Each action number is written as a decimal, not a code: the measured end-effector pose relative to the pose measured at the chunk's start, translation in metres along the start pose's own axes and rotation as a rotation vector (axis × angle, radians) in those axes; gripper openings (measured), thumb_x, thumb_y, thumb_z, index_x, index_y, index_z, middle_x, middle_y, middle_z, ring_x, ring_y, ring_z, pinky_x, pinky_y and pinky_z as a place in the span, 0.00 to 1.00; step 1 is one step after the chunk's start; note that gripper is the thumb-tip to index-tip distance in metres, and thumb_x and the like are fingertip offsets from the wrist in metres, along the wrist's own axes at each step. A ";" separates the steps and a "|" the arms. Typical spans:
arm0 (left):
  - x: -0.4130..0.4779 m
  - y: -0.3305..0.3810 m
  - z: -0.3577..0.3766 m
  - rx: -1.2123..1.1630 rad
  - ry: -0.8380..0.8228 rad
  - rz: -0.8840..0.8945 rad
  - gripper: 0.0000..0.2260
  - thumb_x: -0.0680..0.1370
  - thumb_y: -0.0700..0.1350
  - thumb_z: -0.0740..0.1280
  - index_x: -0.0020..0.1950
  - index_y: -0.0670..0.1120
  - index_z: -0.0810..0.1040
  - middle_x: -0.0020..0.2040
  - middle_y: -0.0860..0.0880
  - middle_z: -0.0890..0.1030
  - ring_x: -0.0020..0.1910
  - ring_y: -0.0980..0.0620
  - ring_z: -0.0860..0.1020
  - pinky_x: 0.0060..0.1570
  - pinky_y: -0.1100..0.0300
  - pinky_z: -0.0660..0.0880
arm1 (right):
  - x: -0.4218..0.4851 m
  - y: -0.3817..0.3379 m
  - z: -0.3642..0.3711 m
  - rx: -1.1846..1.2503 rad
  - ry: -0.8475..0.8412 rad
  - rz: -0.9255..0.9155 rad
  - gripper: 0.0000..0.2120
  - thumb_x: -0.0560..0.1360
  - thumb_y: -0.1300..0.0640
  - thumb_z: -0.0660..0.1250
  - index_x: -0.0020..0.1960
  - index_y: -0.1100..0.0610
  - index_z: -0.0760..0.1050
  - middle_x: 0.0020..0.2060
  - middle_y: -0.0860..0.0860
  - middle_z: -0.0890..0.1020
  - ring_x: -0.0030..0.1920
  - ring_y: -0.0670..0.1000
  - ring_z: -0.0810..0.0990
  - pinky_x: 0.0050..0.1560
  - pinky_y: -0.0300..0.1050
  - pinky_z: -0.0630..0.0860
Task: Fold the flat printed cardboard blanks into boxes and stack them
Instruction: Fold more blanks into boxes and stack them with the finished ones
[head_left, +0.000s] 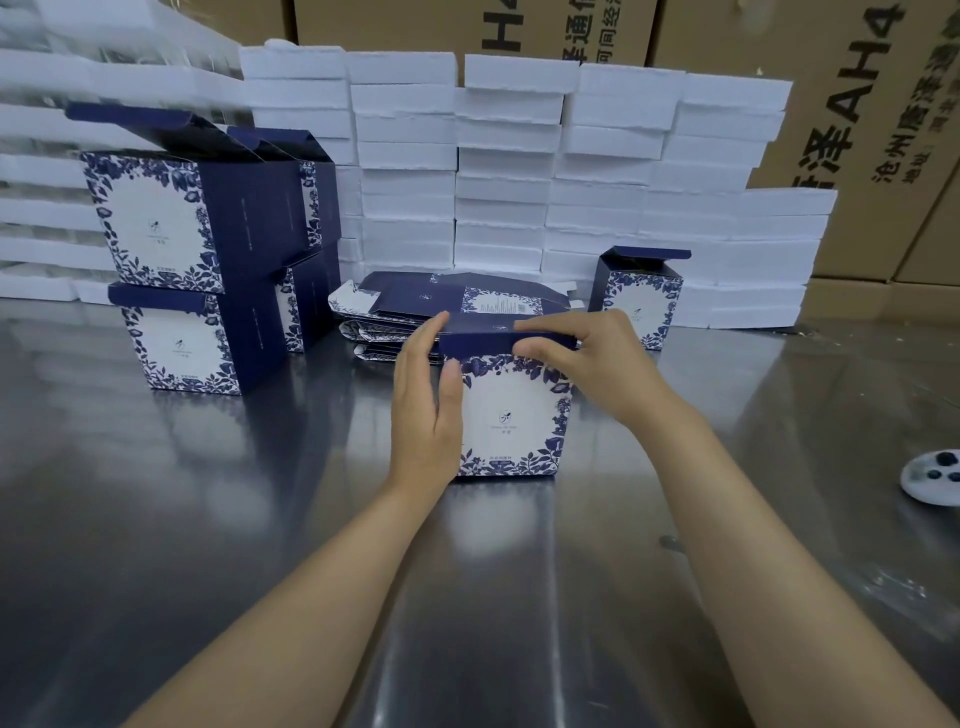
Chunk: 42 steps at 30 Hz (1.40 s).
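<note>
Blue floral box (511, 415) is standing upright on steel table (208, 519), centre, just in front of the flat blank pile (441, 301). Left hand (428, 410) is lying flat against box's left side, fingers straight. Right hand (587, 358) is pinching the dark lid flap (488, 338), thumb under, fingers on top. Stacked boxes (192, 260) are standing to the left.

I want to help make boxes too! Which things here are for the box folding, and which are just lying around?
For the job:
box being folded, held by the left hand and right hand
flat blanks behind it
folded boxes stacked at left
single folded box at right

Just lying about:
white foam slabs
brown cartons
small white object at the table's right edge
</note>
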<state>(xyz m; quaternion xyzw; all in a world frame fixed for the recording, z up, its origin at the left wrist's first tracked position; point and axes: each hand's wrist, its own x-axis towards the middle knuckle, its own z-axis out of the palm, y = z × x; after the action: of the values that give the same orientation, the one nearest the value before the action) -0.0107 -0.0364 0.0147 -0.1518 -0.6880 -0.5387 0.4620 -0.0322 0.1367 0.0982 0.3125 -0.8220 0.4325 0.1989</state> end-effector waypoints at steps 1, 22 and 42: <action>0.001 0.000 0.000 0.022 0.019 0.015 0.17 0.82 0.51 0.53 0.71 0.54 0.66 0.68 0.59 0.70 0.69 0.54 0.68 0.68 0.54 0.65 | 0.001 0.000 0.000 -0.022 0.004 -0.023 0.05 0.72 0.50 0.73 0.46 0.41 0.82 0.36 0.40 0.83 0.33 0.41 0.77 0.40 0.41 0.74; 0.108 0.056 -0.032 0.425 -0.833 0.035 0.10 0.81 0.48 0.64 0.58 0.55 0.82 0.42 0.62 0.82 0.42 0.66 0.77 0.41 0.70 0.69 | 0.010 -0.003 -0.003 0.140 0.142 -0.026 0.06 0.71 0.61 0.74 0.46 0.51 0.84 0.40 0.43 0.85 0.43 0.42 0.82 0.50 0.40 0.77; 0.105 0.068 -0.044 0.327 -0.608 -0.060 0.09 0.77 0.51 0.69 0.52 0.51 0.85 0.37 0.62 0.83 0.41 0.63 0.80 0.46 0.61 0.77 | 0.008 -0.013 0.007 0.168 0.342 -0.036 0.06 0.76 0.62 0.68 0.44 0.59 0.84 0.42 0.47 0.84 0.46 0.40 0.81 0.50 0.34 0.74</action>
<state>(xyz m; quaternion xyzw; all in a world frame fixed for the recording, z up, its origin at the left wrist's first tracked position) 0.0033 -0.0801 0.1391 -0.2092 -0.8754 -0.3648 0.2382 -0.0295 0.1223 0.1070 0.2648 -0.7315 0.5428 0.3165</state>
